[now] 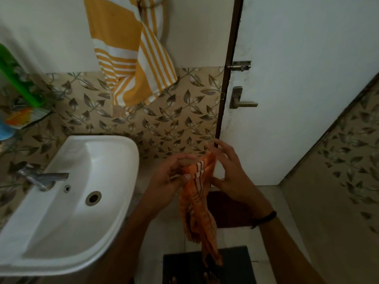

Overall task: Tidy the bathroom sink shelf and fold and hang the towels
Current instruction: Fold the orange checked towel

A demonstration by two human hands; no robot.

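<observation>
An orange striped towel (198, 208) hangs bunched in front of me, to the right of the sink. My left hand (170, 177) pinches its top edge between thumb and fingers. My right hand (227, 171) is beside the towel's top with fingers spread, its fingertips touching the cloth. A yellow and white striped towel (131, 54) hangs on the wall above the sink, draped unevenly. The sink shelf (30, 117) at the far left carries a green bottle (18, 76) and an orange packet (20, 117).
A white sink (114, 193) with a metal tap (44, 178) fills the lower left. A white door (297, 89) with a handle (241, 100) and bolt (241, 66) stands at right. A dark mat (207, 267) lies on the floor below the towel.
</observation>
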